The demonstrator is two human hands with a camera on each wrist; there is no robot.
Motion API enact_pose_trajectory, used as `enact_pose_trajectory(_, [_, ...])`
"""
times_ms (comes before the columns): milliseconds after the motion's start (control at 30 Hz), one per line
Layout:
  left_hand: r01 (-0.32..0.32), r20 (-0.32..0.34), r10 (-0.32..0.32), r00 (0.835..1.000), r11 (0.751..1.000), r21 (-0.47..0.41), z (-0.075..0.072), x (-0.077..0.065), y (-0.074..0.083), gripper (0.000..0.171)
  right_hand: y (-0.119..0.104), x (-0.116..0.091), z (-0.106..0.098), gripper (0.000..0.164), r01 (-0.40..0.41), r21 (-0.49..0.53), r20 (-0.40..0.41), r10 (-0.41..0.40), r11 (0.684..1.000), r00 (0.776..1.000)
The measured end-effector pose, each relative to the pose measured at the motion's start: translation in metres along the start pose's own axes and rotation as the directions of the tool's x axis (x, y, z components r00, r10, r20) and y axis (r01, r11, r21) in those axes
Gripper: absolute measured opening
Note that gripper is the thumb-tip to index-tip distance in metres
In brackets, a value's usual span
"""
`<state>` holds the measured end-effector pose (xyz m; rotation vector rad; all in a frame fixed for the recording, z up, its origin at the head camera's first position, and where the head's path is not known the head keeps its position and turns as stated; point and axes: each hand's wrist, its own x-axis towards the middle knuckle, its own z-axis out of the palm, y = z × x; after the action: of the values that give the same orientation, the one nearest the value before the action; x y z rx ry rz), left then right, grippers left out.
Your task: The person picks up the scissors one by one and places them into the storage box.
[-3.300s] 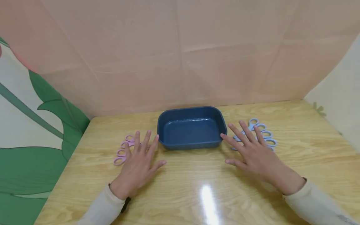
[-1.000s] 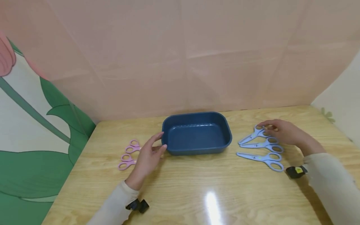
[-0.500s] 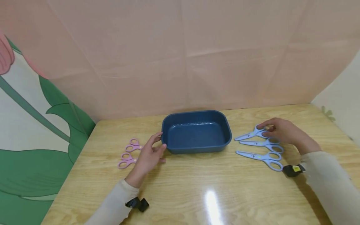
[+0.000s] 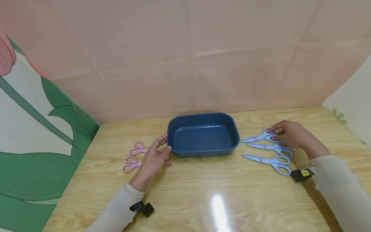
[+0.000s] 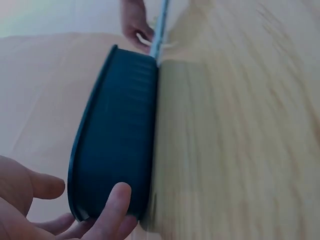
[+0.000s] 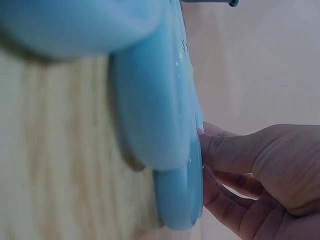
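Note:
A dark blue rectangular box (image 4: 203, 153) stands upright on the table. My left hand (image 4: 151, 161) touches its left end, fingertips and thumb against the outer wall; the left wrist view shows this end of the box (image 5: 117, 135) too. Three pairs of light blue scissors lie fanned right of the box. The thumb and fingers of my right hand (image 4: 295, 137) pinch the handles of the farthest blue scissors (image 4: 255, 139). Nearer lie the middle blue scissors (image 4: 262, 147) and the front blue scissors (image 4: 262, 159). In the right wrist view, blue handles (image 6: 155, 100) partly block the fingertips.
Left of the box lie two pairs of pink scissors (image 4: 140, 150), their blades partly hidden by my left hand. A pinkish cloth (image 4: 145, 64) hangs behind the wooden table (image 4: 185, 193). A wall with painted leaves (image 4: 29, 174) borders the left side.
From spread above the table, my hands have gone to the box's end and the blue scissors. Over the last second the farthest blue scissors have turned, their tip swinging left and away toward the box.

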<state>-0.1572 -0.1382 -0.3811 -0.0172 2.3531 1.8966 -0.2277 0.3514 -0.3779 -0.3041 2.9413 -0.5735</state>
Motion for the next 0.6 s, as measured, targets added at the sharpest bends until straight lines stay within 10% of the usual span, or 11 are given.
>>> enact_pose_trajectory(200, [0.048, 0.008, -0.047, 0.999, 0.984, -0.172, -0.0031, 0.0049, -0.0032, 0.048, -0.0028, 0.0008, 0.0006, 0.025, 0.004, -0.005, 0.004, -0.004, 1.000, 1.000])
enact_pose_trajectory(600, [0.048, 0.039, -0.040, 0.998, 0.973, -0.225, 0.0030, 0.0077, 0.0056, 0.055, 0.0057, -0.0027, -0.0018, 0.028, 0.030, -0.021, -0.020, -0.030, 0.999, 0.999])
